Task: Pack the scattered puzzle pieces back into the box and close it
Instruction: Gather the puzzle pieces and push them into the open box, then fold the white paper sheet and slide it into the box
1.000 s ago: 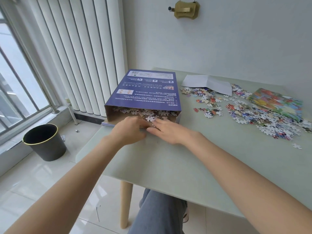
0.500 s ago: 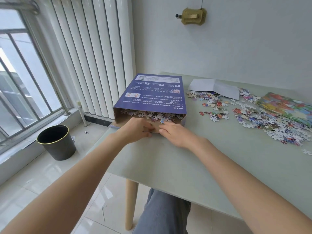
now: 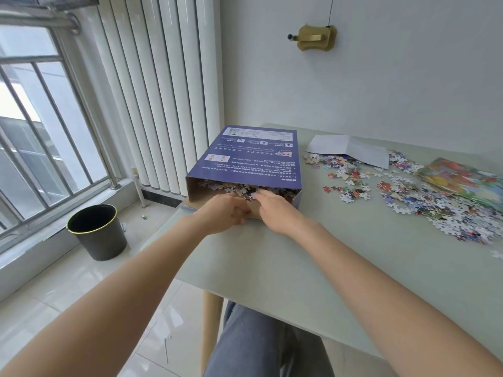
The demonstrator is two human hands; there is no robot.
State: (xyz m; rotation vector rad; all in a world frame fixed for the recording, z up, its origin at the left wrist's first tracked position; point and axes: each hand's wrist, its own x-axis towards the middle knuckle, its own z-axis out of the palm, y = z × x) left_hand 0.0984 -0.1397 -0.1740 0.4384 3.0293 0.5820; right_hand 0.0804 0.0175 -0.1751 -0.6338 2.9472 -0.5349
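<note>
A purple puzzle box [image 3: 253, 159] lies flat at the table's far left corner, its open end facing me and showing a heap of puzzle pieces [image 3: 231, 187] inside. My left hand [image 3: 223, 213] and my right hand [image 3: 275, 210] rest side by side at that opening, fingers curled at the brown flap and the pieces on it. What each hand grips is hidden by the fingers. More loose pieces [image 3: 408, 194] lie scattered over the table's right side.
A colourful puzzle picture sheet [image 3: 462, 178] and a folded white paper [image 3: 351, 149] lie among the loose pieces. The pale green table [image 3: 340, 268] stands against a white wall. A black bin [image 3: 98, 232] stands on the floor to the left, below white slats and a barred window.
My head has lifted, so the view shows more wall and window. Both hands have stayed at the box opening, pushing slightly further towards the pieces.
</note>
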